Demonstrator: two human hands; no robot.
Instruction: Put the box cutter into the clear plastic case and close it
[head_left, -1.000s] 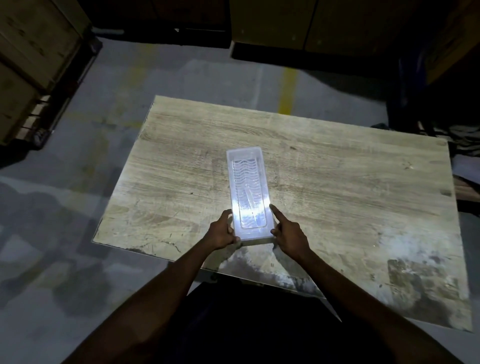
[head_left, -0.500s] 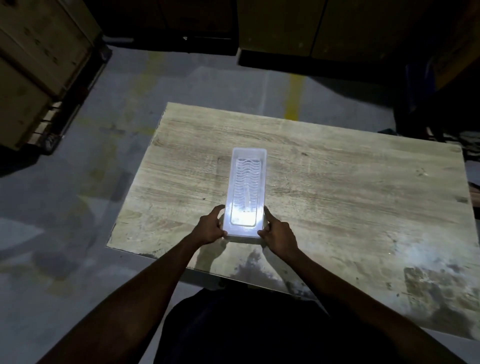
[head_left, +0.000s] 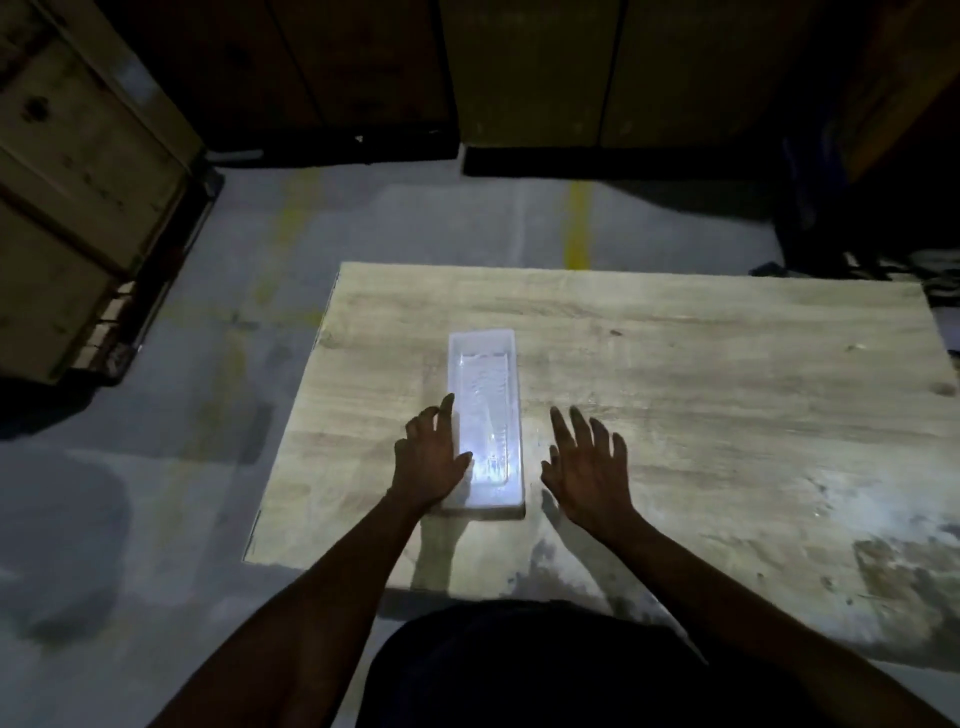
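Note:
The clear plastic case (head_left: 484, 395) lies lengthwise on the wooden table (head_left: 701, 374), lid on, brightly lit by glare at its near end. The box cutter cannot be made out through the glare. My left hand (head_left: 428, 460) rests against the case's left side, fingers spread, thumb touching the lid near the near end. My right hand (head_left: 584, 465) hovers just right of the case, fingers apart, not touching it and holding nothing.
The table's left edge (head_left: 291, 447) and near edge drop to a grey concrete floor (head_left: 156, 493). Wooden crates (head_left: 78, 171) stand at the far left, dark cabinets along the back. A worn, stained patch (head_left: 904, 582) marks the table's near right.
Both hands have let go of the case's near end. My right hand moved off to the right and opened; my left hand flattened along the case's left side. The view shifted.

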